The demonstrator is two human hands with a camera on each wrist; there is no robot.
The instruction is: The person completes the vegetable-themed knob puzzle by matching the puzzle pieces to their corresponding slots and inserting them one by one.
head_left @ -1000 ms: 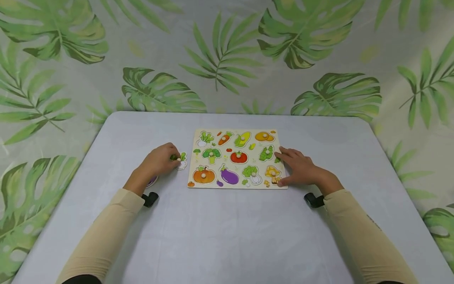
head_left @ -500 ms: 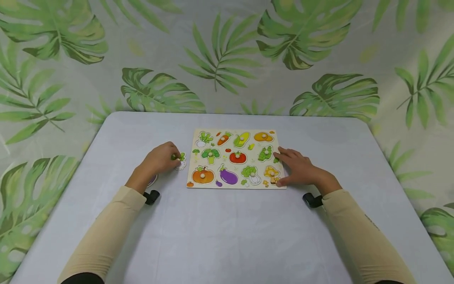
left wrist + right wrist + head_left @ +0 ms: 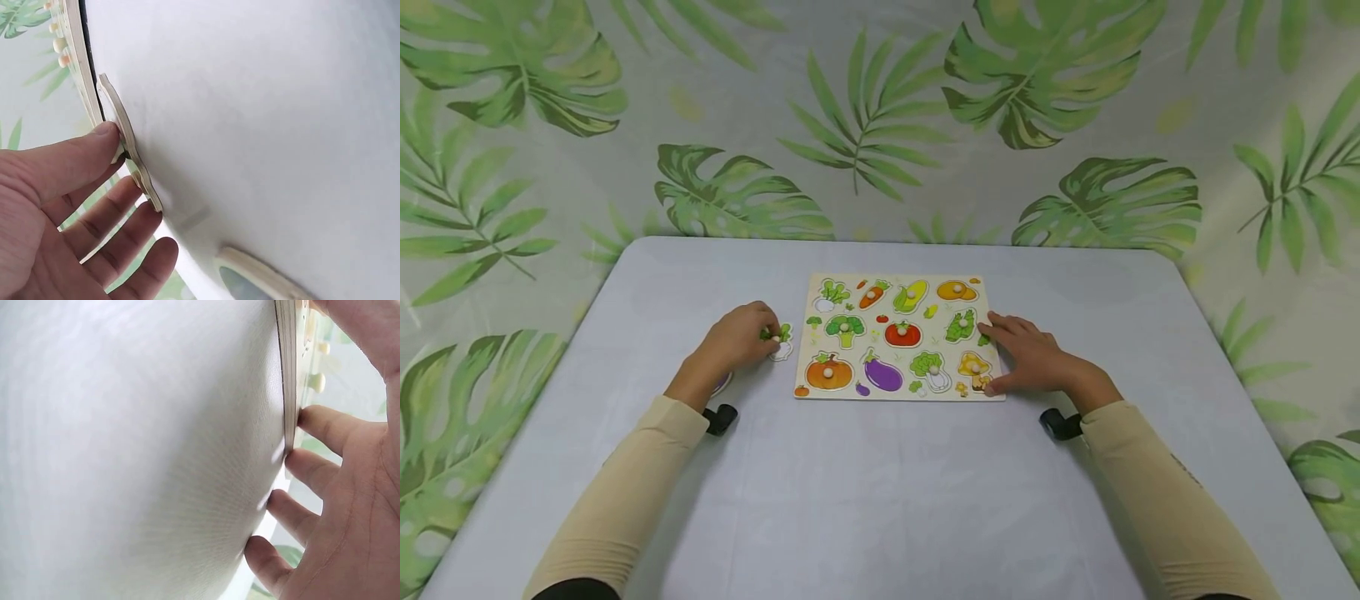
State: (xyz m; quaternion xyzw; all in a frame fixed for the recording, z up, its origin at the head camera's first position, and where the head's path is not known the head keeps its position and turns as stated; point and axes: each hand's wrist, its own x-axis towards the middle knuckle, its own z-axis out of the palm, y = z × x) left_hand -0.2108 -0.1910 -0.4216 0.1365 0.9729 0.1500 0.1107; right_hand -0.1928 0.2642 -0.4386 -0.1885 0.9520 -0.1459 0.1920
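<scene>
My left hand (image 3: 737,337) pinches a turnip puzzle piece (image 3: 783,343), white with green leaves, just left of the wooden vegetable puzzle board (image 3: 868,337). In the left wrist view, thumb and fingers hold the turnip piece (image 3: 128,134) tilted near the tabletop, its edge toward the camera. My right hand (image 3: 1030,354) rests at the board's right edge with fingers spread. Seen from the right wrist, fingertips touch the board (image 3: 289,381) and the tablecloth. Knobbed pieces such as a pumpkin (image 3: 830,372) and a tomato (image 3: 903,334) sit in the board. The turnip and eggplant spots show no knob.
A second loose piece with a purple edge (image 3: 723,383) lies mostly hidden under my left wrist; the left wrist view shows a loose piece (image 3: 262,278) at its bottom. White cloth covers the table (image 3: 880,500). A leaf-patterned curtain (image 3: 880,125) hangs behind.
The board and both hands appear very slightly shifted in the view, as from a small head movement. The left hand keeps its pinch on the turnip piece; the right hand stays at the board.
</scene>
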